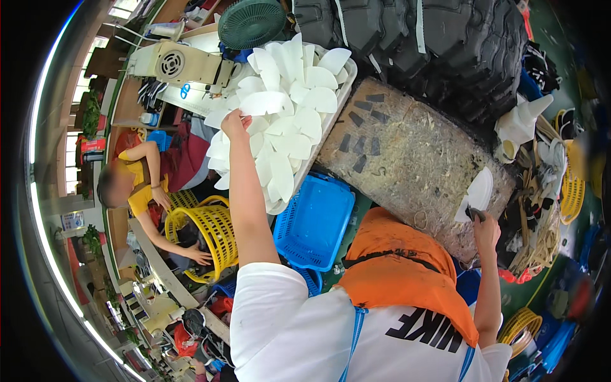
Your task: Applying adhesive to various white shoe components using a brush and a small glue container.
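Note:
My left hand (pixel 235 123) reaches over the heap at the upper left, its fingers pinched at the edge of a thin white curved piece (pixel 265 103). Many similar white pieces (pixel 305 124) are piled in a pale tray (pixel 323 144) beneath it. At the right end of the worn worktable (pixel 420 153), my right hand (pixel 487 230) is closed on a small dark piece (pixel 473 213); whether it is a flat patch or a tool, I cannot tell. Just beyond those fingers, a white rounded piece (pixel 480 189) lies on the table, with another white piece (pixel 462 209) beside it.
Several dark grey patches (pixel 359 144) lie on the table. Black moulded sheets (pixel 439 51) are stacked behind it. A blue basket (pixel 316 219) stands left of me. A co-worker (pixel 141 175) reaches into a yellow basket (pixel 219 235). A white container (pixel 523 124) stands at the table's right corner.

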`<control>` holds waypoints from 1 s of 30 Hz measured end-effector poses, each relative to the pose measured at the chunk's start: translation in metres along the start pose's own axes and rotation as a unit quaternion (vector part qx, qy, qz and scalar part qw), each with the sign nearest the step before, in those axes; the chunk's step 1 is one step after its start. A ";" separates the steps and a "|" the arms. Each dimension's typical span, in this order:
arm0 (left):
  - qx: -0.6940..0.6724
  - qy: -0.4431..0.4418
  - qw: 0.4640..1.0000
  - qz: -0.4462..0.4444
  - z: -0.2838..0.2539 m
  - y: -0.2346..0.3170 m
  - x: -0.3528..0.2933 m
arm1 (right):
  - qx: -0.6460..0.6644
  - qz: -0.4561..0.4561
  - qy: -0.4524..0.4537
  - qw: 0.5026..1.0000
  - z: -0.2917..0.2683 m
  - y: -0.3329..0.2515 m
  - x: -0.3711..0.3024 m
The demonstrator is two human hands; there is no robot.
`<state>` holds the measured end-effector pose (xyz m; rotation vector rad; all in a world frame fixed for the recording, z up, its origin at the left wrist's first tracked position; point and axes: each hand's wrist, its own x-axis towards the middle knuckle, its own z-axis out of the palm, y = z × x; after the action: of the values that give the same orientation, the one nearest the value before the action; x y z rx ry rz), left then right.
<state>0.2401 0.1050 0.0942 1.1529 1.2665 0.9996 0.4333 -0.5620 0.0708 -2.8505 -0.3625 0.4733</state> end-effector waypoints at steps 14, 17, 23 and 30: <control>0.156 -0.182 0.872 0.426 0.173 -0.008 -0.157 | 0.049 0.047 0.009 0.998 0.005 0.044 0.078; 0.127 -0.435 0.808 0.376 0.232 -0.035 -0.282 | 0.125 -0.119 0.147 0.974 0.015 0.047 0.095; 0.292 -0.697 0.547 0.361 0.299 -0.131 -0.452 | 0.012 -0.265 0.012 0.964 0.019 0.053 0.005; 0.371 -0.594 0.486 0.523 0.311 -0.160 -0.488 | 0.116 -0.077 0.217 0.966 0.000 0.097 0.081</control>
<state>0.5051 -0.4266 0.0085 2.7369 -0.4602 0.0102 0.5275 -0.6304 0.0219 -2.5744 -0.4090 -0.1330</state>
